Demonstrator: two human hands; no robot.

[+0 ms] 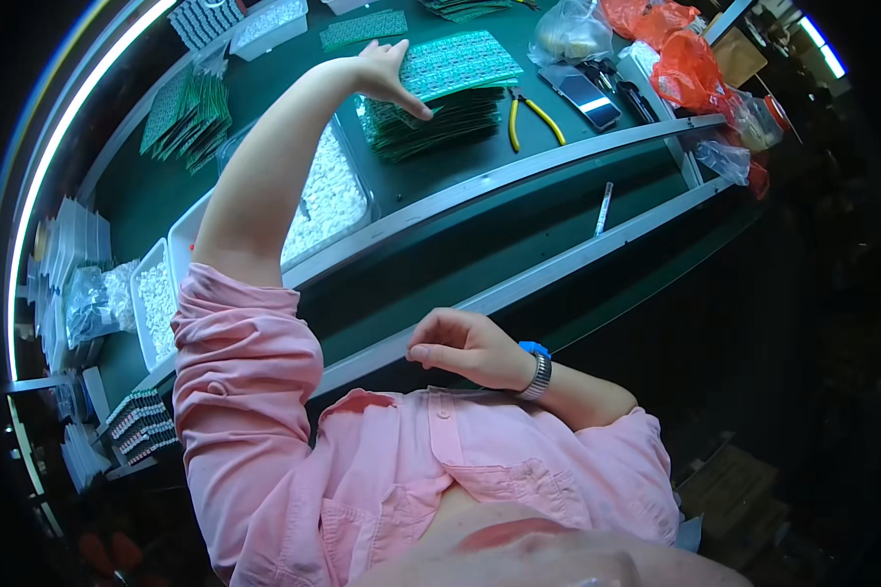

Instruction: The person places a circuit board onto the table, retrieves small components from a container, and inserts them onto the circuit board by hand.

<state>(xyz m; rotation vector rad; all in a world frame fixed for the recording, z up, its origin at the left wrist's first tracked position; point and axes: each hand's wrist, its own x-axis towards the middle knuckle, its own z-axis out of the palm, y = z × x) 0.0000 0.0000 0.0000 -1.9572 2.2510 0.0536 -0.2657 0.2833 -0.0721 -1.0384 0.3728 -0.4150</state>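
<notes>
My left hand point(387, 73) reaches out to a tall stack of green circuit boards point(460, 64). Its thumb lies along the near side and its fingers along the far side, so it grips the left end of the upper boards. The lower boards sit slightly askew beneath them. Close to my body, above the front rail, my right hand point(465, 347) is loosely curled, with nothing visible in it. A metal-banded watch and a blue band circle that wrist.
Yellow-handled pliers point(535, 117) and a phone point(579, 96) lie right of the stack. A clear tray of white pieces point(328, 191) stands below my left forearm. More boards point(188, 115) lie left. Metal rails point(519, 166) cross in front; red bags point(690, 68) sit far right.
</notes>
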